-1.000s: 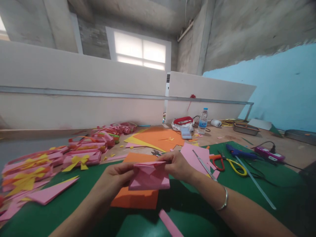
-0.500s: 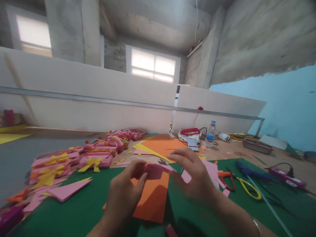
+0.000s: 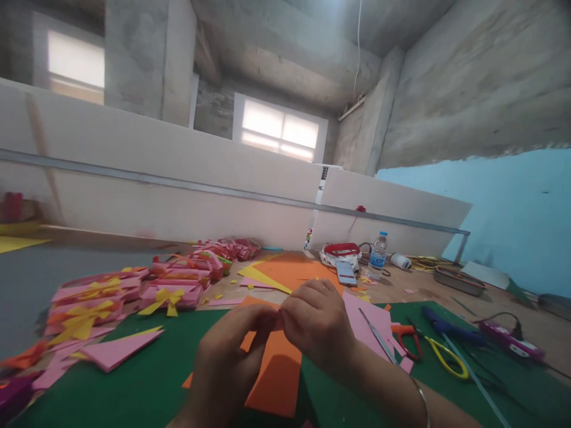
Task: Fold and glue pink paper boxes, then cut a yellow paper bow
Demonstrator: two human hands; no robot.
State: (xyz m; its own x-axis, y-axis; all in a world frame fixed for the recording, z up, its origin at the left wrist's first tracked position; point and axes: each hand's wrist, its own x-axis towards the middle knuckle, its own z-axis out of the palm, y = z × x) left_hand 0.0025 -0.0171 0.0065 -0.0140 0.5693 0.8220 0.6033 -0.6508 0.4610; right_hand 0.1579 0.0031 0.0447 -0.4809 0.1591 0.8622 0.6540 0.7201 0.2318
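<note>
With the two hands as the dial's centre and twelve pointing away from the wearer, a folded soft pink sheet (image 3: 279, 321) is at the centre, where only a reddish-pink sliver shows. The left hand (image 3: 226, 353) has its thumb and fingers curled in to pinch the near-hidden piece; the right hand (image 3: 317, 321), knuckles up, meets it with bent fingertips gripping the same piece.

At six o'clock, beneath them, lies a flat, matte orange rectangular sheet (image 3: 279, 380), its straight right border dropping over the smooth green mat (image 3: 147, 380). At nine, a pointed pink folded wedge (image 3: 122, 352) with a yellow edge lies on that mat, a green span between it and the left wrist. At ten, soft pink boxy pouches with yellow bows (image 3: 165, 294) crowd the mat's far edge. At twelve, broad thin orange sheets (image 3: 297, 267) spread over yellow.

At three, just beside the right hand, a flat pink sheet (image 3: 357, 318) carries a narrow straight metal blade (image 3: 378, 336); past it sit a glossy orange-red looped handle (image 3: 402, 329) and a yellow looped handle (image 3: 464, 374). Nearer, at four and five, green surface borders the right forearm.
</note>
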